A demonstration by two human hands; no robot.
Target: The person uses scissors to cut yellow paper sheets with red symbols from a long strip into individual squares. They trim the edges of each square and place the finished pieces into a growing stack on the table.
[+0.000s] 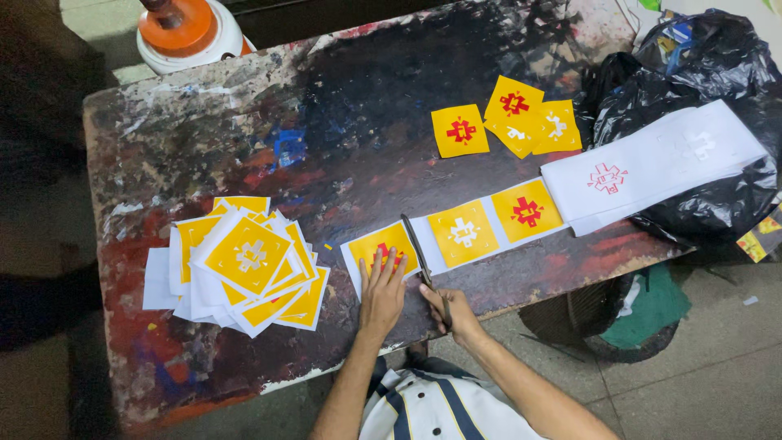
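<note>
Striped shirt (432,407) nearest; paint-stained table (244,138) on tiled floor (700,367).

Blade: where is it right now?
Head view, centre-low: the blade lies across the sticker strip, between the left hand and right hand, which holds it.

A dark wooden table (244,122), smeared all over with red, blue and white paint, carries everything; on its left part lies a loose heap of cut yellow squares (244,265) with white borders; near the front edge a white paper strip (481,228) printed with yellow squares stretches toward the right end, where it runs onto a black plastic bag (700,81). Behind the strip lie four separate yellow squares (513,118), some overlapping.
</note>
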